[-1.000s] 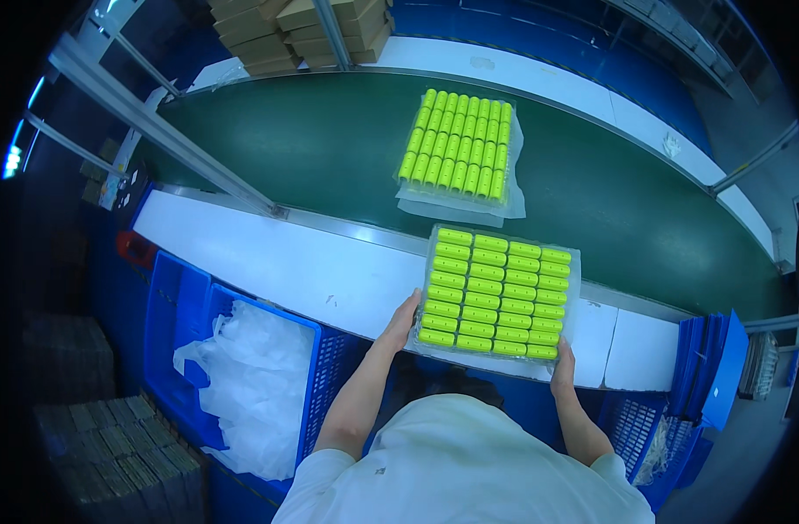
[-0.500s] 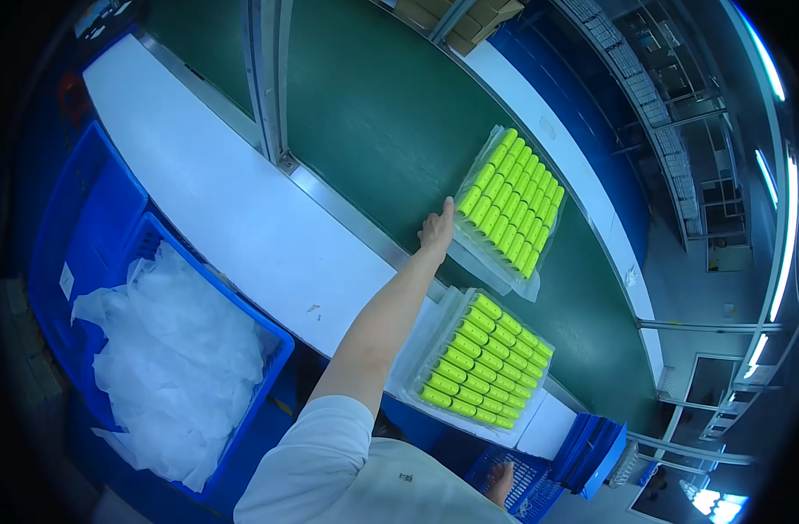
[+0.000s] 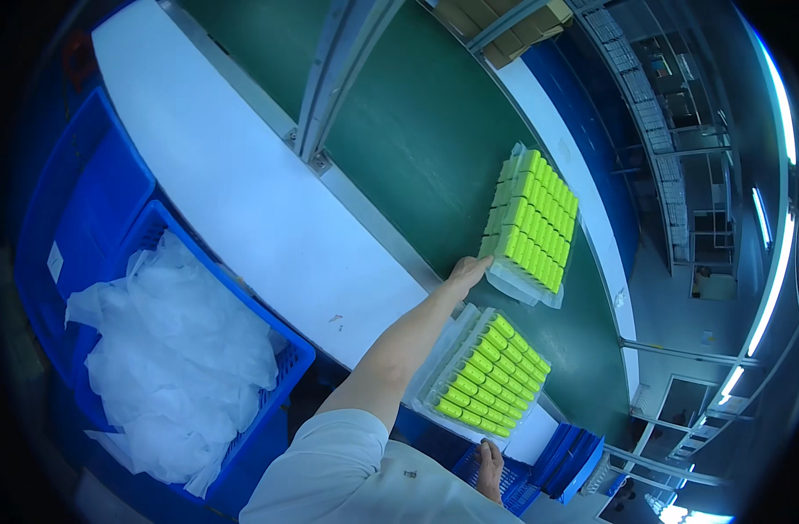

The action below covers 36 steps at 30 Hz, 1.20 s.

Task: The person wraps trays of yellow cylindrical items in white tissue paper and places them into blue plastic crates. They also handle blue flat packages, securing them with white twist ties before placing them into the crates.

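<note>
My left hand (image 3: 471, 272) reaches forward, its fingers closed at the near left corner of the far clear plastic tray (image 3: 515, 284). That tray is filled with rows of bright yellow-green cylinders (image 3: 544, 218) and rests on the green conveyor belt. A second tray of the same cylinders (image 3: 491, 375) lies nearer, on the white ledge, below my left forearm. My right hand (image 3: 489, 470) is low beside my body, just short of the nearer tray's edge and above a blue basket. Its fingers are slightly bent, with nothing visible in them.
A blue crate (image 3: 299, 354) at the left holds crumpled translucent plastic sheets (image 3: 185, 349). A metal post (image 3: 330, 96) rises beside the green belt (image 3: 417, 131). Cardboard boxes (image 3: 504, 26) sit at the far side. Blue bins (image 3: 570, 463) stand at lower right.
My view has shifted, and both trays now show more of their left sides. My left hand stays at the far tray's corner. My right hand has come up toward the nearer tray.
</note>
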Motion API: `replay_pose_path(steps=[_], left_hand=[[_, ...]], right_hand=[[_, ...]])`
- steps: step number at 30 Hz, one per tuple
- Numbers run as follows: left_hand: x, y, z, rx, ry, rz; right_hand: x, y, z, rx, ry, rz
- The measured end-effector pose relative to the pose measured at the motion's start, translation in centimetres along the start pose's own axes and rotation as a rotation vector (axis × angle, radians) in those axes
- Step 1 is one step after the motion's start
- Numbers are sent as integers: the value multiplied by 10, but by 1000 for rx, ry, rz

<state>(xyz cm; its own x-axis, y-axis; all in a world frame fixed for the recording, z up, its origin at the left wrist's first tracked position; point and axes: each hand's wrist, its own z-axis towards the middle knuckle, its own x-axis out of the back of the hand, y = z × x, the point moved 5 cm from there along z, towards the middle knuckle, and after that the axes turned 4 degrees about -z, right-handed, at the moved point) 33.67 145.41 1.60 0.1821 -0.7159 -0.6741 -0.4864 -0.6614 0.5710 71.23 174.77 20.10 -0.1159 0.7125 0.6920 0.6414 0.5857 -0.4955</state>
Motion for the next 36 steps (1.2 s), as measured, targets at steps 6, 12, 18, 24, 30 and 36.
replay_pose_path(steps=[6,12,18,24,30,36], left_hand=[[52,9,-129,-349,438,398],[191,60,-363,-838,1111,386],[349,62,-544,-524,2213,637],[352,82,-561,-699,1672,632],[128,112,-515,-1303,1096,1243],[28,47,-469,-1087,579,1205]], right_hand=[[-60,-65,5,199,-215,65],[-108,-118,1,336,-523,51],[-121,-125,-6,357,-584,63],[-142,-137,-24,430,-657,31],[-225,-231,-77,790,-893,184],[-248,-302,-80,654,-796,440]])
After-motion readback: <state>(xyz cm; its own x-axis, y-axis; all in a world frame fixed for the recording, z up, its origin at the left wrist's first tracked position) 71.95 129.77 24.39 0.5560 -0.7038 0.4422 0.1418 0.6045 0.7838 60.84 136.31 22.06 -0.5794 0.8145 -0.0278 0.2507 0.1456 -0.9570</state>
